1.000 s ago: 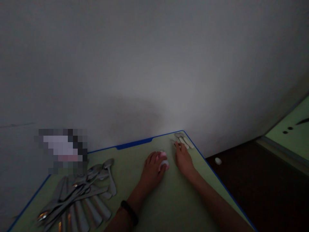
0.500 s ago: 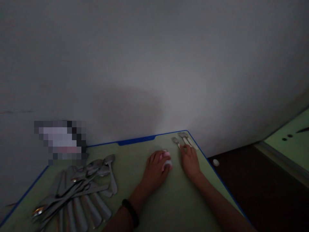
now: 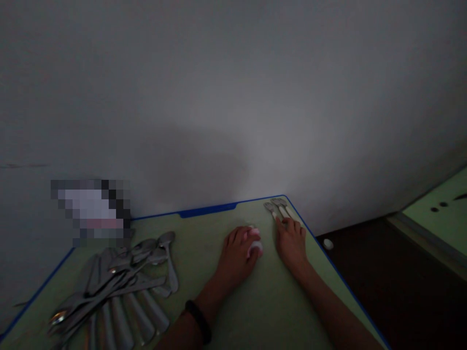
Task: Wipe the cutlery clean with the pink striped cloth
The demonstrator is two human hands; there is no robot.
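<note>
My right hand (image 3: 292, 243) is closed over the pale handle of a small fork (image 3: 269, 207) at the far right corner of the table. Two more pale-handled forks (image 3: 280, 205) lie right beside it, side by side, their heads toward the wall; the fingers partly cover the handles. Wrapped under the fingers of my left hand (image 3: 237, 250) is a soft-looking pink and white bundle (image 3: 255, 245), perhaps cloth, resting on the table. A loose heap of metal spoons (image 3: 168, 255) and other cutlery with broad handles (image 3: 140, 316) spreads across the left of the table.
The pale green tabletop (image 3: 204, 238) has a blue edge and meets a grey wall (image 3: 233, 97). A blurred-out object (image 3: 91, 209) stands at the back left. On the dark floor (image 3: 383, 272) to the right lies a small white round thing (image 3: 328, 244).
My right hand has shifted the left fork slightly right and toward the wall, closer to the other two. My left hand stays on the pink and white bundle.
</note>
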